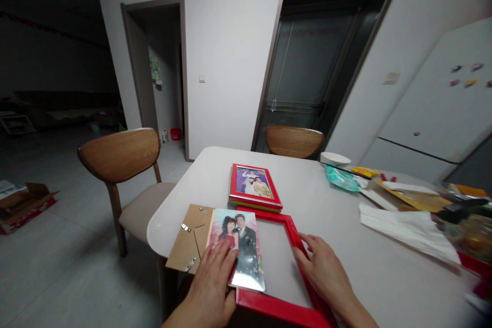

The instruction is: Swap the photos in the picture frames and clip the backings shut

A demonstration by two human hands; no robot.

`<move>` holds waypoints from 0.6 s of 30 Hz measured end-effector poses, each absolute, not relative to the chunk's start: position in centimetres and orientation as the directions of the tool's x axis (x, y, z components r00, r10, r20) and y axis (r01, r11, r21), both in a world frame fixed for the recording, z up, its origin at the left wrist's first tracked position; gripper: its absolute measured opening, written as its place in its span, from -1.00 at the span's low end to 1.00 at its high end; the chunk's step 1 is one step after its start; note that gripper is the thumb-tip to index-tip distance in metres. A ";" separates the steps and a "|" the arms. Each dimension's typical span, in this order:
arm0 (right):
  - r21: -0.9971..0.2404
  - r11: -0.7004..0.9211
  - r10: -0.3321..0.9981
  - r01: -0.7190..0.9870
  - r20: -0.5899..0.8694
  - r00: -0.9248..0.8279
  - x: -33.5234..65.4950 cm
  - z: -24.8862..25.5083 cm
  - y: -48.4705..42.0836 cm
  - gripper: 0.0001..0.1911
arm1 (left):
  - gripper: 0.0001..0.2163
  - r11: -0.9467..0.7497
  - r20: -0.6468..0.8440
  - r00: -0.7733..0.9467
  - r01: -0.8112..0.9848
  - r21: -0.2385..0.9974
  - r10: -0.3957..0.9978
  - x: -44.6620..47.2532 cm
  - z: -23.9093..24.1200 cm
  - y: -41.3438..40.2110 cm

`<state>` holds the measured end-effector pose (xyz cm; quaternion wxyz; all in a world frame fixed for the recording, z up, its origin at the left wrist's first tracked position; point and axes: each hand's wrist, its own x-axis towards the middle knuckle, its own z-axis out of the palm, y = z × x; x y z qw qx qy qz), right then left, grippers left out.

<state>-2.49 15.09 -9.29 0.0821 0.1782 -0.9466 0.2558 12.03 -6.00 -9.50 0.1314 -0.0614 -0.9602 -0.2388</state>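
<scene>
A glossy photo [249, 251] of two people lies partly over a red picture frame [277, 308] at the table's near edge. My left hand [215, 277] rests on the photo's left part, fingers stretched out and lying flat, thumb near the frame's lower left corner. My right hand [325, 266] grips the frame's right side, thumb on the inner edge. Under the photo's left side lies a brown backing board [188, 233] with metal clips. Just beyond is a stack of framed pictures, with a red-framed photo [255, 184] on top.
A white table [307, 189] carries a white bowl [335, 159], a teal packet [341, 178] and white paper [403, 225] toward the right. Wooden chairs stand at the left [123, 156] and far side. An open cardboard box [26, 205] lies on the floor.
</scene>
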 end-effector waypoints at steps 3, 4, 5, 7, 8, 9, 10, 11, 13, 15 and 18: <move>-0.617 0.674 -0.367 -0.407 0.199 -0.909 -1.2 -9.0 13.0 -0.54 | -0.42 0.902 0.266 -0.961 0.178 0.394 0.073 11.5 -9.8 -5.6; -0.687 0.613 -0.409 -0.390 0.145 -0.901 -0.7 -8.9 12.2 -0.54 | -0.43 0.907 0.274 -0.959 0.181 0.380 0.077 11.3 -10.0 -5.5; -0.753 0.545 -0.456 -0.368 0.101 -0.884 -0.2 -8.7 11.2 -0.54 | -0.44 0.912 0.286 -0.955 0.184 0.366 0.078 11.2 -10.2 -5.4; -0.858 0.396 -0.527 -0.327 0.079 -0.846 0.8 -8.1 9.5 -0.56 | -0.49 0.919 0.315 -0.946 0.188 0.347 0.074 11.0 -10.4 -5.3; -0.897 0.317 -0.541 -0.308 0.096 -0.835 1.3 -7.7 8.8 -0.57 | -0.51 0.918 0.341 -0.938 0.193 0.346 0.069 10.9 -10.3 -5.3; -0.927 0.238 -0.541 -0.289 0.121 -0.833 1.6 -7.2 8.2 -0.58 | -0.53 0.912 0.376 -0.924 0.206 0.354 0.063 10.8 -10.1 -5.5; -0.950 0.161 -0.527 -0.268 0.147 -0.837 2.0 -6.7 7.7 -0.58 | -0.55 0.900 0.424 -0.905 0.224 0.374 0.049 10.6 -9.7 -5.8; -0.966 0.085 -0.508 -0.242 0.167 -0.845 2.2 -6.2 7.3 -0.57 | -0.58 0.880 0.478 -0.878 0.245 0.408 0.023 10.5 -9.2 -6.2; -0.982 -0.056 -0.466 -0.181 0.186 -0.865 2.5 -5.6 7.0 -0.54 | -0.63 0.811 0.569 -0.815 0.256 0.526 -0.112 10.3 -7.9 -7.0; -0.986 -0.140 -0.434 -0.093 0.145 -0.889 2.6 -5.5 6.9 -0.52 | -0.70 0.676 0.577 -0.740 0.230 0.700 -0.345 10.0 -6.5 -7.7; -0.972 -0.177 -0.450 0.154 -0.060 -0.891 2.7 -6.2 6.9 -0.55 | -0.72 0.283 0.389 -0.692 0.268 0.921 -0.609 9.7 -5.2 -7.4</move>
